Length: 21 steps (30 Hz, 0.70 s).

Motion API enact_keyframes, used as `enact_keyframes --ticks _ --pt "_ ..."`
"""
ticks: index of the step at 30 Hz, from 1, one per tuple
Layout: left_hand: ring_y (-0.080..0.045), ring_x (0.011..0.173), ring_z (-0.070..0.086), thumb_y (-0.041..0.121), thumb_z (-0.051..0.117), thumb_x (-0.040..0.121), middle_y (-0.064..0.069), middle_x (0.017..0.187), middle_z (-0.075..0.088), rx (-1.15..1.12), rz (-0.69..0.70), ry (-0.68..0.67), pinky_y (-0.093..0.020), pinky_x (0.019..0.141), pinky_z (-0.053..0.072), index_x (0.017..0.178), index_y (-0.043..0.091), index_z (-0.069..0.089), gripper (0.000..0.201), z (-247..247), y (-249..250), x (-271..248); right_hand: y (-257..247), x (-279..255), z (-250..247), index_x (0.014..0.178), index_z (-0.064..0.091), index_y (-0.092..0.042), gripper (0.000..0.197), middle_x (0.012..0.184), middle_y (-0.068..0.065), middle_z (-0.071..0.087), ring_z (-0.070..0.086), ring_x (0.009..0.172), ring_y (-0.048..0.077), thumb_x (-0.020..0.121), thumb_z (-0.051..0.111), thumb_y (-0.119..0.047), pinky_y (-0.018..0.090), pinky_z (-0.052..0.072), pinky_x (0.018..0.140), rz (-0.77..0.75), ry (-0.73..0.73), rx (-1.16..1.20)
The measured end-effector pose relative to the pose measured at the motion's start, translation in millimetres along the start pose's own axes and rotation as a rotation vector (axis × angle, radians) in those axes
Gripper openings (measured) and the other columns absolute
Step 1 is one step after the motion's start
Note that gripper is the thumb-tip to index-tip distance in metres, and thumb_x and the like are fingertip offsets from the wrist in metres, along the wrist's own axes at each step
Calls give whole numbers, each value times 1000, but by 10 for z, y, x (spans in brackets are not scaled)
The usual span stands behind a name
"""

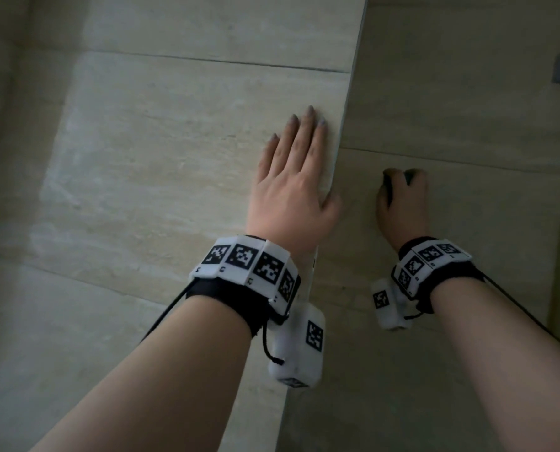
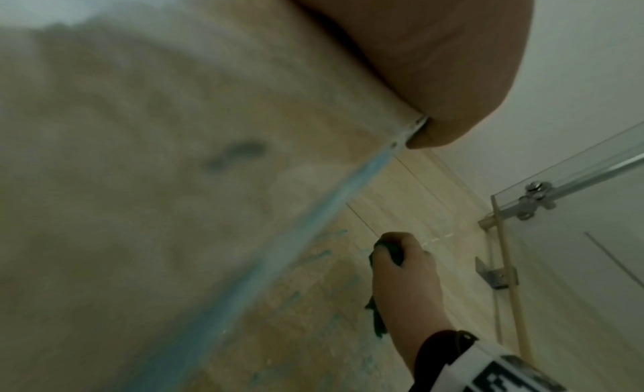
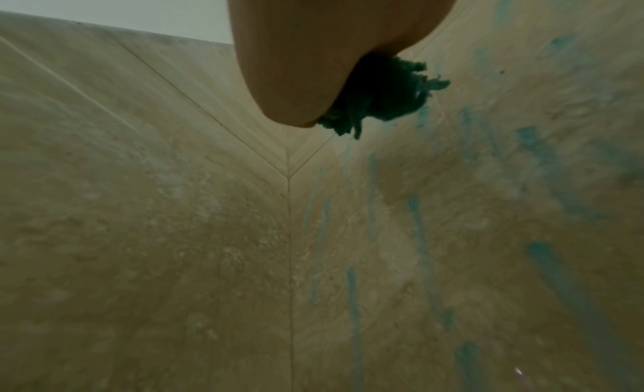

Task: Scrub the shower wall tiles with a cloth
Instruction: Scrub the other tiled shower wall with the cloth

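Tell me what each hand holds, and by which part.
The right hand grips a bunched dark green cloth, its middle wadded in the fingers. The left hand holds nothing; it lies flat on the wall tiles.

The right hand (image 2: 404,265) grips a dark green cloth (image 2: 392,250) against the blue-streaked tiled wall (image 2: 320,315).

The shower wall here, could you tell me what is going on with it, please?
A person is scrubbing the tiled wall. The right hand grips a bunched dark green cloth against the tiles, where blue streaks run down. The left hand rests flat on the adjoining wall by the corner edge.
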<state>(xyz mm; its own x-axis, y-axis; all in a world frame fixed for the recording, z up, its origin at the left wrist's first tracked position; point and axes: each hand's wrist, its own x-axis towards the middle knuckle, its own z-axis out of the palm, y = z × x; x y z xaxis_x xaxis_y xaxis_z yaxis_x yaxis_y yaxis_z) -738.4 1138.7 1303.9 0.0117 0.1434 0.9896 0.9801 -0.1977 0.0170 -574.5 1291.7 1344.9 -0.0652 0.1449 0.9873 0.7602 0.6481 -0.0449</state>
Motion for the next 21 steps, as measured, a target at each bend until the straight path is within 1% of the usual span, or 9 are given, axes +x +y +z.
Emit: enact_keyframes --ticks 2,3,5,7,9,12,15,18,21 --pt "-16 148 -6 39 45 88 -3 162 -1 2 6 12 -31 119 -8 154 14 7 81 14 -5 4 -30 35 -16 137 41 2 42 132 28 40 45 114 38 96 50 -8 41 37 95 41 -7 38" --pt "-16 148 -5 39 44 88 -2 162 0 3 8 17 -31 119 -9 154 14 7 80 16 -5 4 -40 69 -26 138 39 3 44 134 26 41 44 117 37 97 50 -8 37 36 97 61 -20 64" --pt "-16 148 -5 40 41 87 -2 162 0 8 11 23 -30 119 -9 154 14 7 80 20 2 4 -51 164 -31 133 45 6 40 130 26 46 45 118 36 96 52 -8 32 33 96 59 -40 64" --pt "-16 148 -4 41 38 85 -2 162 2 13 6 25 -30 119 -8 154 14 8 80 18 9 8 -74 270 -23 125 54 6 32 123 26 52 48 113 37 95 53 -6 32 34 93 4 -31 54" --pt "-15 148 -5 41 37 85 -2 162 1 17 1 24 -30 119 -9 154 15 7 80 14 11 15 -124 371 6 120 58 7 29 120 27 53 50 110 37 94 53 -4 32 35 90 -43 -11 49" --pt "-15 148 -7 39 40 89 -2 162 -2 26 9 16 -30 119 -11 154 14 5 78 4 6 11 -196 489 86 118 59 9 28 122 26 50 50 106 37 97 50 -7 30 34 86 -72 -41 -20" --pt "-16 148 -5 38 41 88 -3 162 1 20 14 23 -31 119 -9 154 14 8 78 7 -1 2 -195 568 171 111 59 11 27 122 25 46 50 103 35 98 46 -9 29 33 81 -54 -58 -89" --pt "-17 149 -3 39 40 87 -4 162 4 15 20 39 -32 120 -7 154 13 10 77 16 -13 4 -194 571 272 110 60 8 26 121 26 46 49 104 36 98 44 -9 33 35 82 -31 -148 -158" --pt "-17 149 -3 39 42 89 -4 162 3 9 29 39 -32 120 -7 154 13 10 77 24 -21 3 -202 435 400 108 62 6 24 112 25 49 48 101 37 95 48 -8 38 36 83 -201 -327 -275"
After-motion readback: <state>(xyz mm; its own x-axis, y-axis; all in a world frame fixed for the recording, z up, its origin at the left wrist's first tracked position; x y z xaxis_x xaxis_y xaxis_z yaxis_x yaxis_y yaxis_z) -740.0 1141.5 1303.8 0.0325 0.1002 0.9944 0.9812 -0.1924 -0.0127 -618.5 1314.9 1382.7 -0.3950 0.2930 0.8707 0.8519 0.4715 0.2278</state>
